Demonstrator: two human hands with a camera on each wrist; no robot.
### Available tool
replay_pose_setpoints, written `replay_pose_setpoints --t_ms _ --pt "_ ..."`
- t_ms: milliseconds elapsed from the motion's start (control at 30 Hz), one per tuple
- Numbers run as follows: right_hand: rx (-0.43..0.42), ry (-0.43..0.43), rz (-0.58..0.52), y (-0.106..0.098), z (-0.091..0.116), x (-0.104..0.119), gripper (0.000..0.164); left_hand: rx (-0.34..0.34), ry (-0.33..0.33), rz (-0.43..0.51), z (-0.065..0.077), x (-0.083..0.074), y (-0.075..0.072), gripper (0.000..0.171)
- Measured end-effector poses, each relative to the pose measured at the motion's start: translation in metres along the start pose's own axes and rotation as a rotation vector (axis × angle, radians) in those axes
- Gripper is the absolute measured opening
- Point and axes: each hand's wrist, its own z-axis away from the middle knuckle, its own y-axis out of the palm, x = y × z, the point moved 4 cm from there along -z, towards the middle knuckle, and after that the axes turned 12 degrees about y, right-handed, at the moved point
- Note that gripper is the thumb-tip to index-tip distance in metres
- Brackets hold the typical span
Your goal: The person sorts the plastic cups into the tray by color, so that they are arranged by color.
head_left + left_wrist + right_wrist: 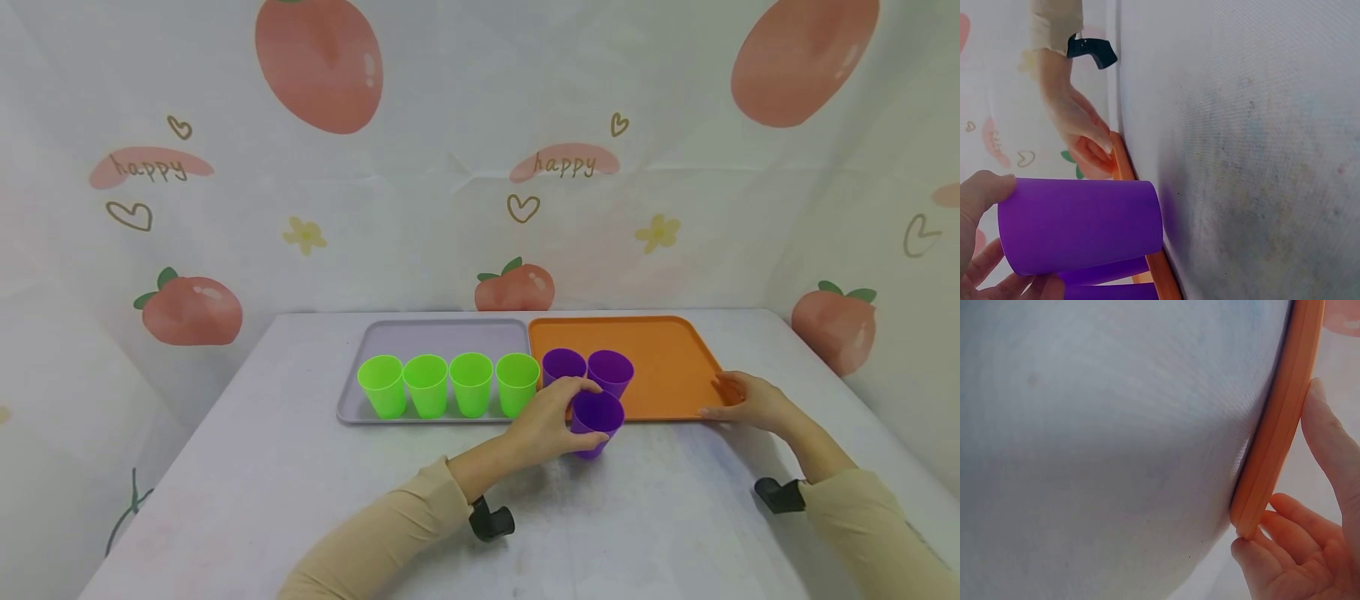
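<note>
My left hand (551, 421) holds a purple cup (1082, 225) near its rim, thumb on one side and fingers on the other. The cup is upright in front of the orange tray's near edge, overlapping that edge in the head view. Two more purple cups stand on the left part of the orange tray (667, 367); the nearest one (562, 364) is partly hidden by my left hand, the other (611, 371) sits to its right. My right hand (753, 402) grips the tray's near right corner, thumb on the front edge and fingers round the side.
Left of the orange tray lies a grey tray (442, 333), butted against it. Several bright green cups (471, 385) stand in a row along its near side. Both trays are on a white-covered table (300, 500), with a printed cloth (420, 208) hanging behind.
</note>
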Motion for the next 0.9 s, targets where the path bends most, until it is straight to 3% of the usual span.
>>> replay_pose_setpoints --t_ms 333,900 --pt "0.016 0.017 -0.012 0.0 -0.002 -0.001 0.105 0.026 0.004 -0.019 -0.001 -0.004 -0.002 0.052" --pt "0.002 0.013 -0.002 0.0 -0.001 0.0 0.1 0.075 0.054 -0.034 -0.01 -0.018 -0.004 0.051"
